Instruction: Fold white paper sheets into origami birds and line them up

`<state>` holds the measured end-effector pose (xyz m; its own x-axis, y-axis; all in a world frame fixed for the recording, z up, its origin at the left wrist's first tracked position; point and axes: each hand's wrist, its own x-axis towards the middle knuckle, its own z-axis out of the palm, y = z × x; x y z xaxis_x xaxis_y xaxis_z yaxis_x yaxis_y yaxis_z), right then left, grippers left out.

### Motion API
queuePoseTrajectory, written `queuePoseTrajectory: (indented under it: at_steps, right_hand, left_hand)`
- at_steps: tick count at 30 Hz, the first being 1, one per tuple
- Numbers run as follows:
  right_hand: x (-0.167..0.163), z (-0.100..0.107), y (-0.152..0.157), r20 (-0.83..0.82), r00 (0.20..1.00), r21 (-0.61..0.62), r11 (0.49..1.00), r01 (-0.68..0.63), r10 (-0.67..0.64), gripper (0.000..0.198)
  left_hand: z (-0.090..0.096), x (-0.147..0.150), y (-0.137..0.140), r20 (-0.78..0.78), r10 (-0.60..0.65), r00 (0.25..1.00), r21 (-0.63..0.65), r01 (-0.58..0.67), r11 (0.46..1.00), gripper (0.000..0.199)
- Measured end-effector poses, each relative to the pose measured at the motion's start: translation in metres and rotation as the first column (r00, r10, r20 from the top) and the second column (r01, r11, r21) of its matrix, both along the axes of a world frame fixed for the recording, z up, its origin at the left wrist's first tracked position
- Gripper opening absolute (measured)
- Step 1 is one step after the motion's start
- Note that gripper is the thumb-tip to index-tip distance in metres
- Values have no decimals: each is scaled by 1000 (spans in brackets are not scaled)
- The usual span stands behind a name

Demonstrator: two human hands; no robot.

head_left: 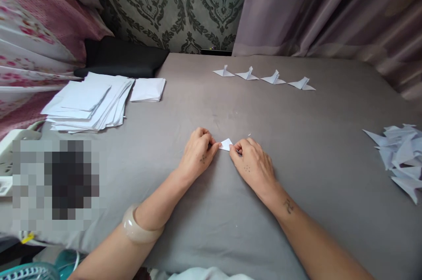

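Between my two hands is a small piece of folded white paper (226,144), its top coming to a point, close to the grey cloth. My left hand (200,150) pinches its left corner between thumb and fingers. At the right corner, my right hand (253,160) grips the paper the same way. Fingertips cover both ends of the paper, so only the middle shows. Farther back stands a row of several folded paper birds (273,78). A heap of folded white paper pieces (400,154) lies at the far right.
A large stack of white paper (85,102) lies at the left, beside a smaller stack of paper squares (148,89). Behind them rests a black cushion-like object (123,56). Grey cloth (184,104) covers the surface. A white power strip (13,148) sits at the left edge.
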<state>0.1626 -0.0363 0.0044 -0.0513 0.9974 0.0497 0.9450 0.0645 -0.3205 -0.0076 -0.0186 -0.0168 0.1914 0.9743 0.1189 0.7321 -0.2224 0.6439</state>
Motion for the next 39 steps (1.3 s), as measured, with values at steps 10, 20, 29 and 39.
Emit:
queuePoseTrajectory:
  at_steps: [10, 20, 29, 39]
  right_hand:
    - [4, -1, 1, 27, 999, 17, 999, -39, 39, 23]
    - [8, 2, 5, -60, 998, -88, 996, -11, 5, 26]
    - [13, 3, 10, -91, 996, -183, 983, 6, -23, 26]
    - [27, 6, 4, -179, 984, -162, 986, -37, 8, 16]
  left_hand:
    - [4, 4, -1, -8, 28, 1000, 9, -28, 1000, 14]
    - [1, 4, 0, -4, 19, 1000, 8, -19, 1000, 16]
    - [3, 3, 1, -31, 22, 999, -6, -22, 1000, 16]
    - [2, 5, 2, -208, -236, 949, 215, 280, 936, 24]
